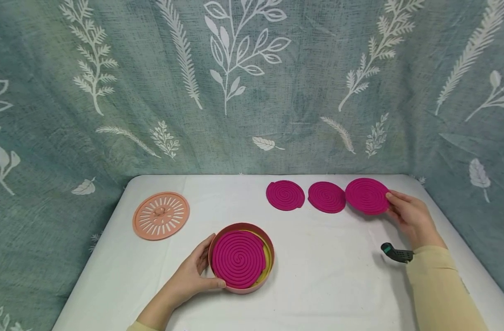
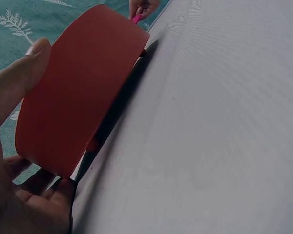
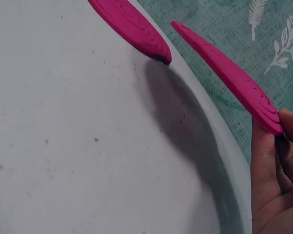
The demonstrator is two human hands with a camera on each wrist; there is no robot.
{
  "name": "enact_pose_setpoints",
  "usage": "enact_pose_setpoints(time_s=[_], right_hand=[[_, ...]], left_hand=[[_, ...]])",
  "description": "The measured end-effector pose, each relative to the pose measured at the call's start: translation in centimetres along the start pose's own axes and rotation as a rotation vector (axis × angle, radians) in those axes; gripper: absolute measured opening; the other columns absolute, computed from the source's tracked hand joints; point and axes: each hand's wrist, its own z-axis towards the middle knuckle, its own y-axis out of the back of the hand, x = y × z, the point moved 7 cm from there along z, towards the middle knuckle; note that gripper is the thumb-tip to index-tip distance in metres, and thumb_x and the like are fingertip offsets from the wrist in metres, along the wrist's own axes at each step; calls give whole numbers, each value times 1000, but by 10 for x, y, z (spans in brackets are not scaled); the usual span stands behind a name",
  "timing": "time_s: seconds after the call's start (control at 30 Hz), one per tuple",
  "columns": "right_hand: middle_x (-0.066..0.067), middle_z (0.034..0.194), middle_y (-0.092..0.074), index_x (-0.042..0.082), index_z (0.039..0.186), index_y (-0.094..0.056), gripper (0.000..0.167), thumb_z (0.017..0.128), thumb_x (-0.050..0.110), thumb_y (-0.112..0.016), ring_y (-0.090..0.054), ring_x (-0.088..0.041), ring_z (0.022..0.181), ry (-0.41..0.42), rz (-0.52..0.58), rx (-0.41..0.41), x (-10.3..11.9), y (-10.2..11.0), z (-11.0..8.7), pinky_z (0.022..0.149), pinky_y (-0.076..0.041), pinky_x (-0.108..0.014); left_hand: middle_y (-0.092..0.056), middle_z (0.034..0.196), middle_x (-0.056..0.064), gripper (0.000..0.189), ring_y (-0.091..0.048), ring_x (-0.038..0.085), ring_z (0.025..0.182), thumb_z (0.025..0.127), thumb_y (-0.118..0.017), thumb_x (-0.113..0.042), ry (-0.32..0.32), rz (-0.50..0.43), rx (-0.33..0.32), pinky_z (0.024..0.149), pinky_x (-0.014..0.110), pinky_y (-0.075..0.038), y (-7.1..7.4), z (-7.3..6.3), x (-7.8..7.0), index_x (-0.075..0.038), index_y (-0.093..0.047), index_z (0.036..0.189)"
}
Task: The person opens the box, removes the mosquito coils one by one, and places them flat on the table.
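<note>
My left hand (image 1: 194, 276) grips the side of a round pink container (image 1: 270, 280), thumb at its near rim and fingers round its left wall. Inside it lies a magenta spiral coaster (image 1: 238, 259), with something yellow (image 1: 269, 257) under its right edge. The left wrist view shows the container's outer wall (image 2: 83, 87) and small feet below. At the far right my right hand (image 1: 410, 216) pinches another magenta spiral coaster (image 1: 366, 196) by its right edge. In the right wrist view this coaster (image 3: 229, 78) is tilted and held above the table, its shadow below.
Two more magenta coasters, a middle one (image 1: 327, 197) and a left one (image 1: 285, 195), lie along the table's back edge. A slotted peach lid (image 1: 161, 216) with a small knob lies at the left. Patterned green cloth (image 1: 252, 138) hangs behind the white table (image 1: 326, 280).
</note>
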Motion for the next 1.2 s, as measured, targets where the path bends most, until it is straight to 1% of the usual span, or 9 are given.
enact_pose_setpoints(time_s=[0.17,0.33,0.57,0.8,0.9,1.03,1.13,1.2], right_hand=[[1,93,-69,16,101,-71,10,92,11,-70,-64,-9,85,-37,85,-6,-4,11,4,74,-61,-24],[1,93,-69,15,99,-72,8,94,10,-67,-64,-8,86,-54,106,-18,-6,17,12,75,-60,-23],[4,98,-65,17,105,-69,12,93,16,-70,-59,-6,90,-83,65,-77,-14,22,21,75,-59,-22],[5,97,-65,19,102,-68,11,91,18,-73,-60,-5,90,-96,27,-111,-19,24,26,76,-59,-21],[5,98,-64,18,104,-66,15,91,19,-73,-60,-5,91,-112,3,-122,-19,24,27,78,-59,-21],[5,97,-64,17,112,-61,24,91,21,-73,-61,-5,91,-126,-36,-122,-20,23,29,79,-59,-22],[6,96,-65,15,117,-57,28,93,21,-71,-62,-4,91,-132,-58,-111,-20,22,32,80,-59,-23],[6,95,-65,15,118,-56,28,94,21,-69,-62,-4,90,-133,-68,-104,-19,22,33,80,-59,-23]], left_hand=[[-33,156,-5,119,-29,12,143,59,-97,-23,-3,-13,11,113,21,-27,-2,0,0,-27,-28,155],[-32,156,-4,119,-29,12,143,59,-98,-23,2,-6,2,113,21,-28,-2,0,0,-28,-28,155],[-32,156,-4,118,-29,11,143,59,-97,-21,3,-14,1,113,20,-28,0,-1,-1,-27,-28,155],[-33,156,-4,120,-30,11,143,58,-98,-22,-1,-19,10,113,20,-28,0,0,-4,-25,-27,156],[-32,156,-4,120,-29,10,143,59,-98,-21,-2,-23,11,113,20,-28,0,0,-4,-25,-27,156],[-32,156,-4,119,-29,10,143,59,-98,-20,-7,-30,11,113,20,-28,1,0,-3,-26,-27,155],[-32,156,-4,119,-29,10,143,59,-97,-20,-8,-33,10,113,21,-28,1,0,-2,-26,-28,155],[-33,155,-4,118,-29,10,143,59,-97,-20,-8,-33,9,113,21,-28,1,0,-2,-27,-28,155]])
